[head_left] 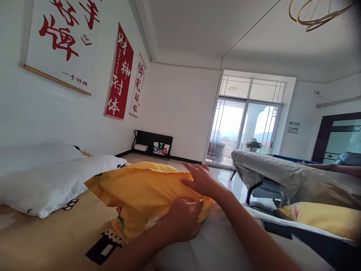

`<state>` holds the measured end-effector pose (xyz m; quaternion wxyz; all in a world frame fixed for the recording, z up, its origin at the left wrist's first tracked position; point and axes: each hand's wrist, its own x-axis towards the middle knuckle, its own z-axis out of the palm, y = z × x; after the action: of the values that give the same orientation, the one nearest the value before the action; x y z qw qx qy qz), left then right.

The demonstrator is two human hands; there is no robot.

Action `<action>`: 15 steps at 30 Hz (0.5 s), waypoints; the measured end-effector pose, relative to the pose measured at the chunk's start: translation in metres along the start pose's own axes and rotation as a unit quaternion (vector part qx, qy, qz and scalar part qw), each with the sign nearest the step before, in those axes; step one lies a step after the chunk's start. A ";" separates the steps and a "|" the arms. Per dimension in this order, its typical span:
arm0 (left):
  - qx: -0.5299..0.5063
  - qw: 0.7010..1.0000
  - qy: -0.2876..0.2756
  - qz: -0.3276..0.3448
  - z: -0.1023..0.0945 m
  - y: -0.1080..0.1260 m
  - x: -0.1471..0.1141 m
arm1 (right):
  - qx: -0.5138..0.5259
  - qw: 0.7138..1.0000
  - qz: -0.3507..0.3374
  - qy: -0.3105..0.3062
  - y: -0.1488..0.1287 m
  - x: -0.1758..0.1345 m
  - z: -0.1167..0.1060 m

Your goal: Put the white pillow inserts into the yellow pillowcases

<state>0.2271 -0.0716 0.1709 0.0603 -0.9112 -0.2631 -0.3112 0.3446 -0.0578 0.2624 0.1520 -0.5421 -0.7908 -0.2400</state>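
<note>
A pillow in a yellow-orange pillowcase (141,184) lies in front of me on a beige patterned sheet (62,241). My left hand (184,218) is closed around fabric near the pillowcase's right end, thumb pressed to the fingers. Just above it, my right hand (201,180) rests on the top of the same end with its fingers stretched out. Part of a dark green and pink print shows on the lower left side of the case. Whatever is between the two hands is hidden by them.
White pillows (79,177) lie at the left. On the right is a yellow pillow (324,218), beside a table under clear plastic sheeting (262,165) and a grey-blue chair (265,190). A black rack (153,141) stands by the far wall. Another person's arm (335,168) shows at the right.
</note>
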 end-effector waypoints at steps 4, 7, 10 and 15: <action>0.052 0.993 0.012 0.105 -0.034 -0.005 -0.047 | 0.016 0.996 0.046 -0.077 -0.009 0.018 0.035; 0.123 0.974 0.184 0.054 -0.060 -0.050 -0.089 | 0.015 0.997 0.055 -0.043 0.001 0.007 0.041; 0.195 0.902 0.341 -0.178 -0.083 -0.119 -0.115 | 0.011 0.998 0.046 -0.032 0.008 -0.004 0.029; 0.010 0.906 0.240 -0.349 -0.113 -0.189 -0.120 | -0.037 0.998 0.012 -0.047 0.002 -0.002 0.004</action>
<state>-0.0115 0.0059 0.1786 0.0185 -0.6584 -0.5446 -0.5191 0.3473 -0.0565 0.2589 0.0973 -0.5673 -0.7814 -0.2411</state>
